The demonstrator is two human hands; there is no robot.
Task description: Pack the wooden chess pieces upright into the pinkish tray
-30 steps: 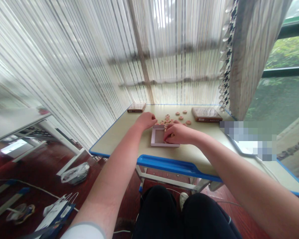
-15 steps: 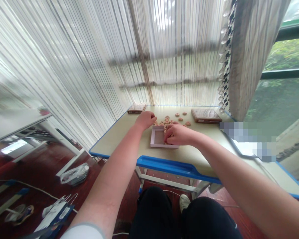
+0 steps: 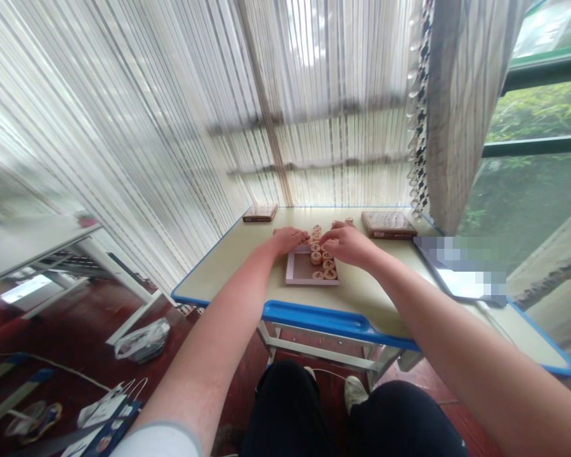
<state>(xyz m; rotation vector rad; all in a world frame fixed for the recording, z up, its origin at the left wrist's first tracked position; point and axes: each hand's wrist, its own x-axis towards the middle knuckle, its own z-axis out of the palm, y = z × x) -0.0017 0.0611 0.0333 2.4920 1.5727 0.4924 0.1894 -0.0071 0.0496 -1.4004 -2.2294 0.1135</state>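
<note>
Round wooden Chinese chess pieces (image 3: 328, 264) with dark characters lie in the right half of a shallow pale box (image 3: 297, 280). More pieces (image 3: 316, 231) are bunched on the table just beyond its far side. My left hand (image 3: 289, 240) is at the left of that bunch, fingers stretched out toward it. On the other side, my right hand (image 3: 353, 245) reaches over the box's far right corner with its fingers apart, beside the pieces. Its fingertips partly cover some of them. Neither hand visibly holds a piece.
Flat brown boxes stand near the far edge, one at the left (image 3: 260, 212) and one at the right (image 3: 389, 225). A tablet-like device (image 3: 457, 279), partly blurred out, lies at the right. The table has a blue front rim (image 3: 314, 315). Striped curtains hang behind it.
My right hand has come up out of the box to its far side, uncovering pieces inside. My left hand has moved slightly right and down, its fingers straighter. The loose pieces are now gathered closer.
</note>
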